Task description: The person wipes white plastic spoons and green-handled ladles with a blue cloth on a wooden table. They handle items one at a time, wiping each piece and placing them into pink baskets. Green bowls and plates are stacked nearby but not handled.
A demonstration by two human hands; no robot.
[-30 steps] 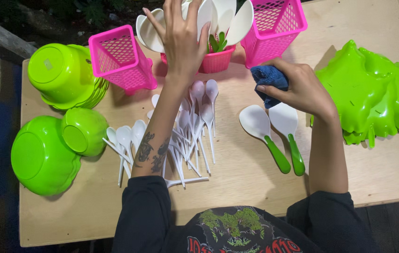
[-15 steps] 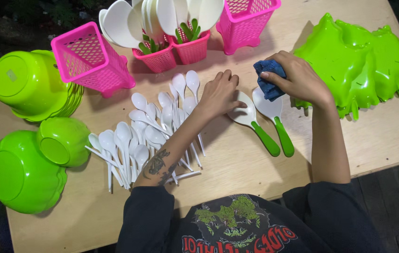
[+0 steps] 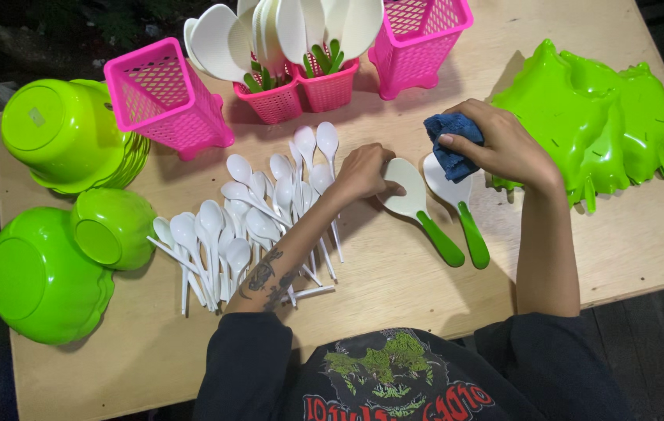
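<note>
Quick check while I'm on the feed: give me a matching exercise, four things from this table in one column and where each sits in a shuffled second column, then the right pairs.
Things:
1. blue cloth
2. rice paddle
3. white spoons
4. green bowls

Places:
A. stacked upside down at the table's left edge
B. bunched in the right hand
C. lying loose in a heap under the left forearm
D. flat on the table, its white head under the left hand

Pairs: 1-B, 2-D, 3-C, 4-A
</note>
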